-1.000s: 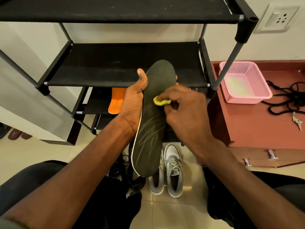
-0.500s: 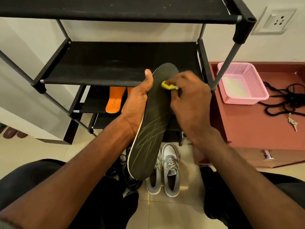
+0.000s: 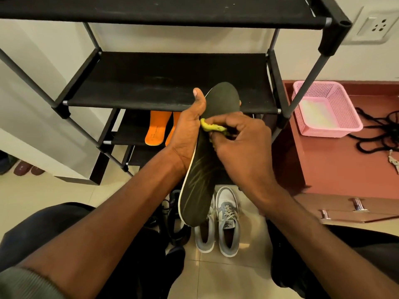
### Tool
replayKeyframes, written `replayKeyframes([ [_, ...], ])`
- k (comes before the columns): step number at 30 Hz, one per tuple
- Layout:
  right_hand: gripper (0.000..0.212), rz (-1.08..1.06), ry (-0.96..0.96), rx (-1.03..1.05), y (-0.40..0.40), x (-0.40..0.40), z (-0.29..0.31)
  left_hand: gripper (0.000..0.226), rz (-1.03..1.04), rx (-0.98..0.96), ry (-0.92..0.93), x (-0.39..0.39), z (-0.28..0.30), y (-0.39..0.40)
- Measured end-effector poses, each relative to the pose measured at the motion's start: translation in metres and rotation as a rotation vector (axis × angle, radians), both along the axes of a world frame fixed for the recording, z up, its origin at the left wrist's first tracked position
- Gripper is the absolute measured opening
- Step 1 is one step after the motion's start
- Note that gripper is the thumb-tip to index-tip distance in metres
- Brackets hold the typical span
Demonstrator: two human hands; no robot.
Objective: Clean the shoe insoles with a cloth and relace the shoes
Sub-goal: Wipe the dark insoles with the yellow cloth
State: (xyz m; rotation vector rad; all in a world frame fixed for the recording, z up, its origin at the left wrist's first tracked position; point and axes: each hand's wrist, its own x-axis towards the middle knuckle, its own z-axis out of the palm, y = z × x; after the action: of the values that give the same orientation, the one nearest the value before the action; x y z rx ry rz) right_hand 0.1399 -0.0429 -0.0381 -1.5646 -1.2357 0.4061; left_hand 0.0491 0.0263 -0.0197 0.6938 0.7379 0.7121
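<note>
A long dark insole point(image 3: 198, 186) with a pale edge and faint streaks stands toe-up in front of the rack. My left hand point(image 3: 187, 134) grips its left edge, thumb up beside the toe. My right hand point(image 3: 241, 145) pinches a small yellow cloth point(image 3: 212, 127) and presses it on the insole's upper half. Two orange insoles point(image 3: 156, 129) lie on a lower rack shelf. A grey and white pair of laced shoes point(image 3: 225, 225) stands on the floor below, with a black shoe point(image 3: 172, 214) to its left, partly hidden by the insole.
A black shoe rack point(image 3: 164, 83) stands straight ahead. To the right is a red-brown cabinet point(image 3: 336, 165) bearing a pink basket point(image 3: 328, 108), black laces point(image 3: 380, 130) and keys point(image 3: 394, 161). Dark slippers point(image 3: 23, 168) lie at far left. My knees frame the tiled floor.
My right hand with the yellow cloth went up toward the insole's toe, then came back down and toward the left edge. The left hand keeps holding the insole.
</note>
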Motion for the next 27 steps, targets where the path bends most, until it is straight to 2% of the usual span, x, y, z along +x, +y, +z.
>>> replayKeyframes([
  [4, 0.022, 0.214, 0.599, -0.12, -0.007, -0.001, 0.017, 0.061, 0.087, 0.039, 0.028, 0.0, 0.001, 0.009],
  [6, 0.022, 0.186, 0.855, -0.105, -0.003, 0.012, 0.02, 0.061, 0.064, 0.049, 0.023, -0.001, 0.003, 0.01],
  [7, 0.022, 0.126, 0.905, -0.083, -0.001, 0.02, 0.021, 0.06, 0.07, 0.047, 0.02, -0.002, 0.003, 0.01],
  [9, 0.021, -0.005, 0.842, -0.044, 0.003, 0.038, 0.02, 0.062, 0.093, 0.018, 0.01, -0.004, 0.003, 0.009],
  [12, 0.018, -0.109, 0.568, -0.012, 0.007, 0.056, 0.012, 0.066, 0.042, 0.005, -0.002, -0.004, 0.004, 0.004],
  [17, 0.016, -0.118, 0.235, -0.009, 0.016, 0.051, 0.003, 0.057, 0.014, 0.042, 0.053, -0.003, 0.005, -0.002],
  [21, 0.021, -0.119, -0.101, 0.009, 0.019, 0.042, -0.01, 0.063, -0.096, 0.012, 0.032, -0.003, -0.001, -0.003],
  [23, 0.023, -0.158, -0.166, 0.037, 0.021, 0.041, -0.01, 0.067, -0.153, 0.03, 0.013, -0.004, -0.005, -0.002],
  [27, 0.027, -0.124, -0.04, -0.004, 0.016, 0.023, -0.006, 0.072, -0.135, 0.035, -0.022, -0.001, -0.006, -0.001],
])
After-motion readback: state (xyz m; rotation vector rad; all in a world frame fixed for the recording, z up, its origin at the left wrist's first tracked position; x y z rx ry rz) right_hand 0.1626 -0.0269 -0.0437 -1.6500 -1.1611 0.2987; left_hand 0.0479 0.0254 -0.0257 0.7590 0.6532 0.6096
